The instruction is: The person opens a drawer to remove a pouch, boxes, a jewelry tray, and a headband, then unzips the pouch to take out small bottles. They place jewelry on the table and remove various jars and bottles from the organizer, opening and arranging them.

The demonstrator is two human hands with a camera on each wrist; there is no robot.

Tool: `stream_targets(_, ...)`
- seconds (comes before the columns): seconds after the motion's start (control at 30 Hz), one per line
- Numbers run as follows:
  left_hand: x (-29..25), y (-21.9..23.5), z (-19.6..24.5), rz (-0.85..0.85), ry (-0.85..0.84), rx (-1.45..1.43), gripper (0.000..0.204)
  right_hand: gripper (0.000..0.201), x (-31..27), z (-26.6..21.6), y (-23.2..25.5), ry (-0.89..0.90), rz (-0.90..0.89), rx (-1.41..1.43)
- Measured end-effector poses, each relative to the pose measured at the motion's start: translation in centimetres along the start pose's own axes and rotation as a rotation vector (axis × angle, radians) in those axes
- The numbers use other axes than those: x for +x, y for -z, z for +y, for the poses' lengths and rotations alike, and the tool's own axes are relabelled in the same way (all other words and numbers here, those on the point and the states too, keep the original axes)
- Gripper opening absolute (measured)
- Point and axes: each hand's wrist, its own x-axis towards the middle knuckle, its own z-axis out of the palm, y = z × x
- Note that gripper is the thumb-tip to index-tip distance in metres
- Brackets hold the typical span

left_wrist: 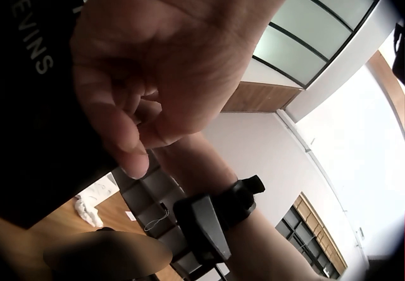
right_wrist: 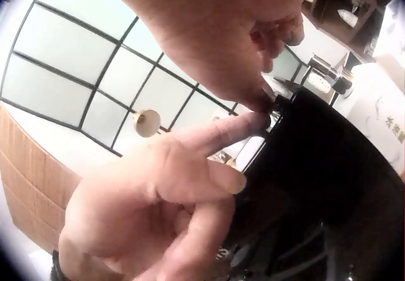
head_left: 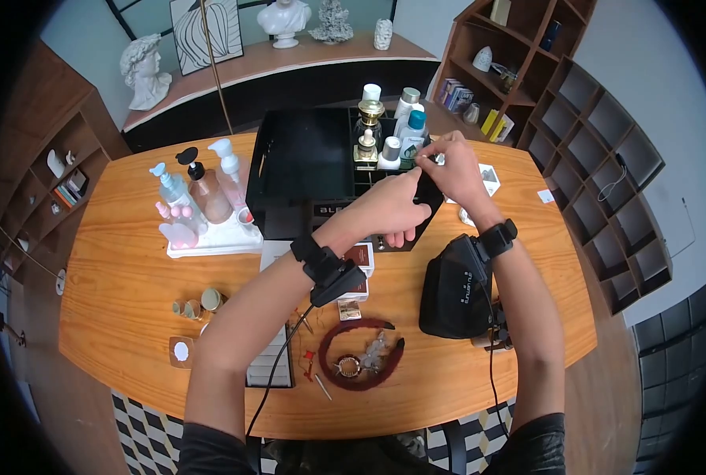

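A black organizer box (head_left: 304, 162) stands at the table's far side, with several bottles in its right compartments. A clear bottle with a teal cap (head_left: 416, 120) is nearest to the hands. My right hand (head_left: 457, 170) is at the box's right rim. Its thumb and forefinger pinch a small piece at the rim, mostly hidden by the fingertips; I cannot tell its kind. My left hand (head_left: 396, 207) reaches across the box's front, forefinger stretched to the same spot and the other fingers loosely bent. In the right wrist view the left forefinger's tip meets the right fingertips.
A white tray (head_left: 210, 247) with pump bottles stands left of the box. In front lie a dark red headband (head_left: 327, 360), hair ornaments and a grey jewelry tray (head_left: 270, 364). A black pouch (head_left: 454, 289) sits under my right forearm. Small jars (head_left: 212, 298) stand at the left.
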Motion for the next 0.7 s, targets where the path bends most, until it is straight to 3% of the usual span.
stream_targets(0.07, -0.7, -0.2, 0.1, 0.001, -0.014, -0.002, 0.087, 0.017, 0.0, 0.7, -0.1, -0.032, -0.035, 0.016)
stream_targets(0.13, -1.9, -0.3, 0.2, 0.016, -0.101, -0.049, 0.080, 0.019, -0.5, 1.0, -0.3, 0.051, 0.042, -0.007)
stream_targets(0.23, -4.2, -1.0, 0.5, 0.116, -0.203, -0.096, 0.066, 0.021, -2.4, -3.5, 2.1, 0.026, 0.158, 0.195)
stream_targets(0.27, -5.3, -1.4, 0.4, 0.147, -0.254, -0.159, 0.049, 0.020, -3.6, -4.8, 2.6, 0.070, 0.167, 0.266)
stream_targets(0.3, -6.8, -1.9, 0.3, 0.154, -0.232, -0.165, 0.049, 0.020, -5.4, -6.6, 3.6, 0.012, 0.105, 0.370)
stream_targets(0.33, -8.2, -2.4, 0.3, 0.205, -0.342, -0.076, 0.046, 0.019, -7.5, -8.5, 4.6, -0.043, 0.048, 0.470)
stream_targets(0.4, -11.3, -4.3, -0.1, 0.306, -0.520, 0.001, 0.032, 0.018, -12.4, -12.3, 5.5, 0.113, 0.093, 0.596)
stream_targets(0.43, -13.0, -6.0, -0.9, 0.313, -0.545, -0.013, 0.029, 0.018, -15.6, -14.0, 6.1, 0.003, 0.010, 0.678)
stream_targets(0.47, -15.8, -6.9, -1.4, 0.223, -0.474, 0.134, 0.027, 0.023, -18.5, -14.4, 6.6, 0.163, -0.040, 0.556)
stream_targets(0.5, -17.8, -8.8, -2.6, 0.204, -0.504, 0.097, 0.027, 0.026, -21.2, -15.3, 6.3, 0.257, -0.054, 0.571)
stream_targets(0.63, -25.3, -15.1, -6.8, 0.028, -0.447, 0.089, 0.027, 0.031, -31.7, -18.0, 4.2, 0.279, -0.146, 0.622)
stream_targets(0.7, -27.5, -18.5, -11.0, -0.043, -0.357, -0.037, 0.023, 0.034, -36.0, -18.4, 2.4, 0.167, -0.243, 0.707)
